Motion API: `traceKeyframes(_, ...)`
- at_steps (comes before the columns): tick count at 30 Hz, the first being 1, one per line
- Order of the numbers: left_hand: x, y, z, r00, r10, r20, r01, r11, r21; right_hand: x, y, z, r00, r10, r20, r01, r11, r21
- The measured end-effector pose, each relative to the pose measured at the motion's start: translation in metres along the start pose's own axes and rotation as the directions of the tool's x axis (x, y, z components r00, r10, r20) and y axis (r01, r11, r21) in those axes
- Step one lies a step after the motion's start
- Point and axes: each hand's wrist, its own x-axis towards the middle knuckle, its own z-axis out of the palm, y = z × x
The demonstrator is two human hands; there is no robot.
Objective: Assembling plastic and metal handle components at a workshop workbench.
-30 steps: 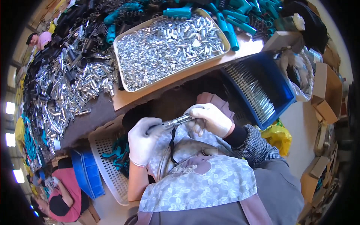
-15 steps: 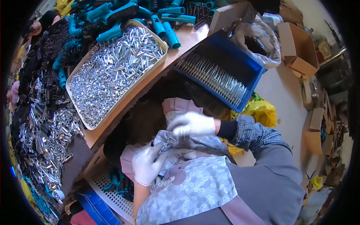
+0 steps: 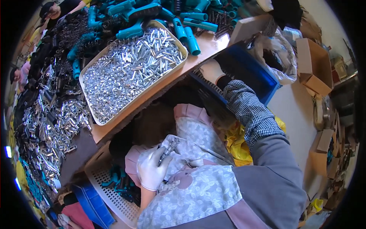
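Metal part: we held a small silvery rod-like piece (image 3: 169, 149) over our lap, above the flowered apron (image 3: 198, 191), well below the table edge.
Left hand: our white-gloved left hand (image 3: 152, 170) was closed around the lower end of that piece.
Right hand: our right hand (image 3: 212, 71), also gloved, had reached into the blue bin (image 3: 263, 78) at the table's right end; we could not tell whether its fingers were open or closed on anything.
Done so far: we judged one piece in hand and only partly put together, with another part being fetched.
Left to do: the tan tray (image 3: 100, 123) on the table was heaped with shiny parts, and teal handles (image 3: 190, 38) lay along its far edge, so plenty seemed to remain.
Near the lap: a white perforated basket (image 3: 108, 187) at the left held a few teal pieces.
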Motion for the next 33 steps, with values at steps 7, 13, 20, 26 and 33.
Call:
traceKeyframes(7, 0.003, 0.009, 0.003, 0.997, 0.000, -0.084, 0.000, 1.000, 0.002, 0.007, 0.009, 0.022, 1.000, -0.023, 0.008, 0.023, 0.998, -0.056)
traceKeyframes(13, 0.011, 0.015, 0.002, 0.998, 0.031, -0.046, -0.030, 0.999, 0.028, 0.002, 0.023, 0.010, 0.995, -0.034, 0.092, 0.046, 0.991, -0.126)
traceKeyframes(20, 0.004, -0.004, 0.000, 0.974, -0.226, 0.026, 0.227, 0.961, -0.157, -0.040, -0.065, -0.103, 0.931, 0.351, 0.104, -0.360, 0.832, 0.421)
traceKeyframes(26, 0.015, -0.006, -0.001, 0.943, -0.319, 0.100, 0.333, 0.865, -0.375, -0.079, -0.208, -0.121, 0.799, 0.130, 0.588, -0.517, -0.351, 0.781)
traceKeyframes(33, 0.002, 0.004, -0.053, 0.782, -0.525, -0.335, 0.286, 0.780, -0.557, -0.059, -0.288, -0.109, 0.743, -0.302, 0.598, -0.635, -0.601, 0.485)
